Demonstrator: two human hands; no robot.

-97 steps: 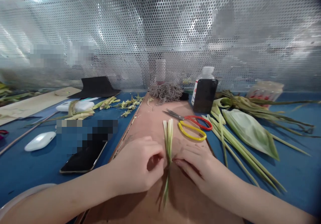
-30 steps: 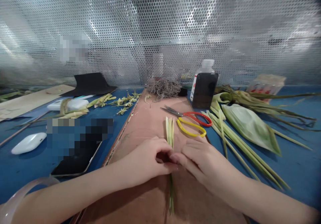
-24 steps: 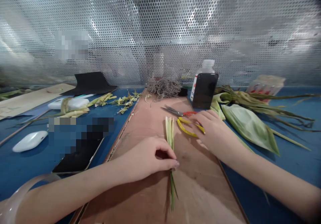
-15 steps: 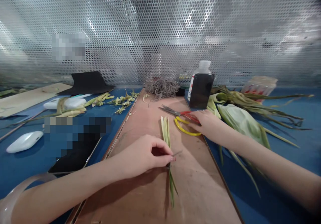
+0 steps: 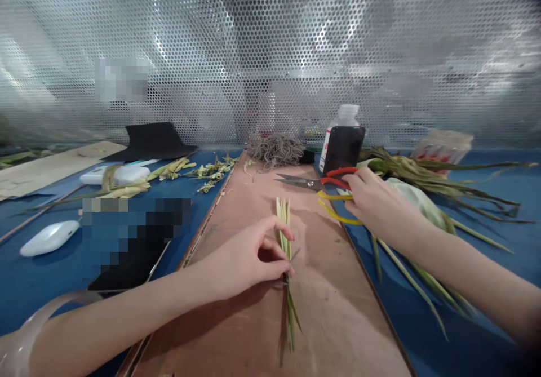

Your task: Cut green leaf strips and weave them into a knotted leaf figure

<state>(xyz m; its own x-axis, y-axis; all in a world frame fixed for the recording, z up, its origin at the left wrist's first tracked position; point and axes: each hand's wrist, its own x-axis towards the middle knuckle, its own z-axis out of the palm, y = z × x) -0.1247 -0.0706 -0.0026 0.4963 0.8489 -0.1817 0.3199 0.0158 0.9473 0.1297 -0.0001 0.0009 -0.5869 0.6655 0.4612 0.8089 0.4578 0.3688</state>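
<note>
— So, what are the hands doing?
— The left hand [image 5: 249,258] pinches a bundle of leaf strips [image 5: 286,247] at its middle, thumb and fingertips closed on it, pressing it to the board [image 5: 329,309]. The right hand [image 5: 376,205] has closed around the handles of the scissors [image 5: 325,188] and lifted them just off the board.
— Was it there a second ago?
— No. A second ago both hands met at the bundle; then the right one let go and reached out to the scissors, which lay flat by the strips' far ends. Now they're up, blades pointing left. I'd judge a cut is being readied, with the left hand left as the only hold on the bundle.
— Where's the bundle?
— Mid-board, lying lengthwise, the cut tips pointing away from the person.
— And around it?
— A phone [image 5: 343,149] props against a bottle [image 5: 344,115] just behind the scissors; a heap of rubber bands [image 5: 276,149] sits at the board's far end. Long leaves [image 5: 426,188] spread over the blue bench [image 5: 486,287] to the right, partly under the right forearm. Another phone [image 5: 131,267], a white mouse [image 5: 49,237] and leaf scraps [image 5: 211,173] lie left. Nothing sits between scissors and strips.
</note>
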